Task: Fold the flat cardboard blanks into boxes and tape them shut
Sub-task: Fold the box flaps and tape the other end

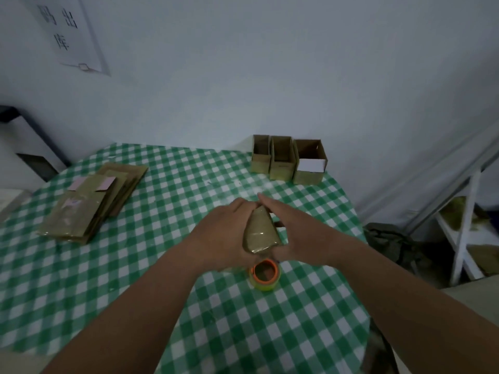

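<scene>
A small brown cardboard box (260,230) with clear tape across its near end sits between my hands at the table's middle. My left hand (224,233) grips its left side, fingers curled over the far edge. My right hand (291,228) lies flat against its right side, fingers straight and pointing away. A tape roll (265,273) with an orange core lies on the cloth just below the box. A stack of flat cardboard blanks (91,201) lies at the left.
Three folded boxes (287,160) stand open-topped in a row at the far edge by the wall. The round table carries a green-and-white checked cloth (162,265). A white shelf frame (464,225) stands to the right of the table.
</scene>
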